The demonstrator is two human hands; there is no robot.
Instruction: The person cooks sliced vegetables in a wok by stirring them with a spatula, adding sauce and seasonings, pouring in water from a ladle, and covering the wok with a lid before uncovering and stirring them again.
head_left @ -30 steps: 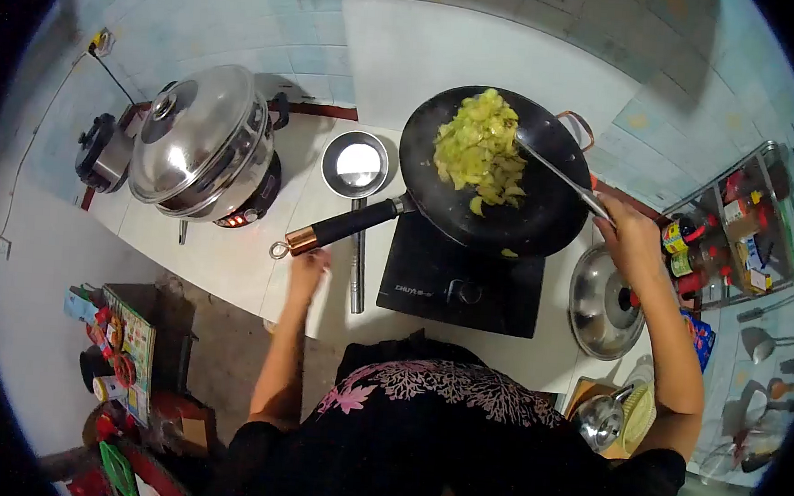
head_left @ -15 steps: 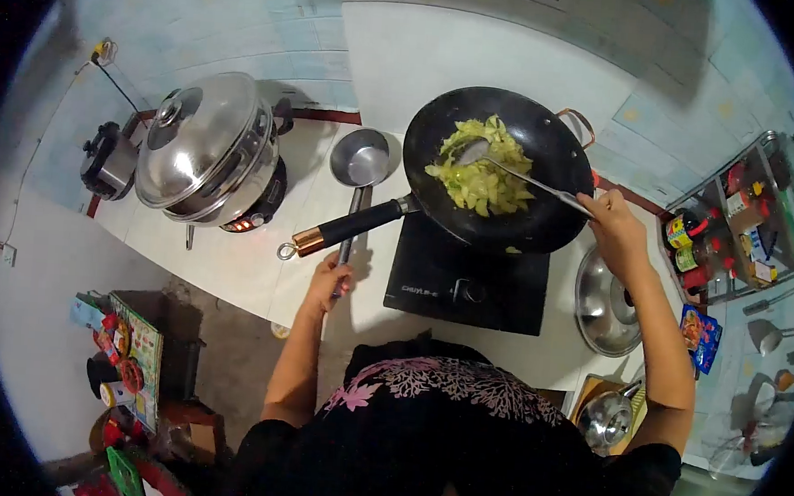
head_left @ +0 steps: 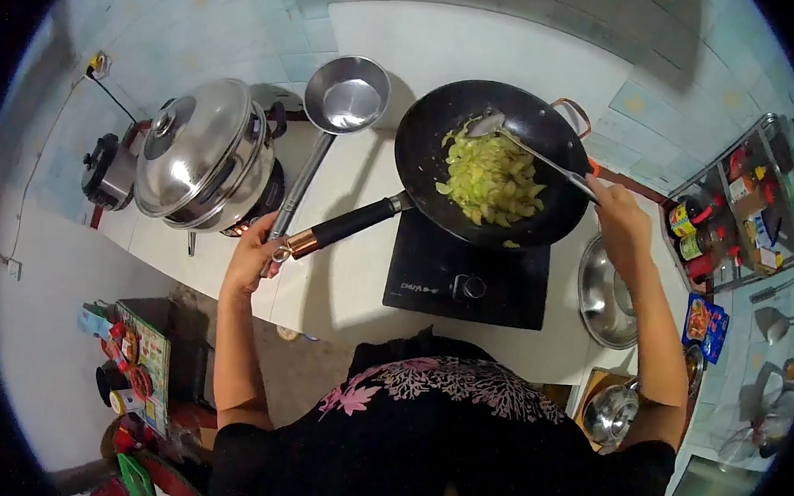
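My left hand [head_left: 253, 256] is closed round the long handle of a metal water ladle [head_left: 345, 97], whose bowl is raised over the counter left of the wok. The tip of the wok's black handle lies right beside that hand. In my right hand [head_left: 619, 214] is the handle of a spatula [head_left: 548, 164]; its head rests in the wok at the far side of the food. Chopped pale green vegetable pieces [head_left: 492, 177] are heaped in the black wok [head_left: 553, 217], which sits on a black induction cooker [head_left: 431, 291].
A large lidded steamer pot [head_left: 204, 159] stands at the left, with a smaller dark cooker [head_left: 109, 171] beyond it. Right of the wok lie a metal lid [head_left: 598, 301] and a rack with sauce bottles [head_left: 689, 234]. A small lidded pot [head_left: 610, 414] is near my right elbow.
My left hand has moved left and up, lifting the ladle higher and away from the wok. The spatula head has shifted to the far side, and the vegetables are gathered closer together.
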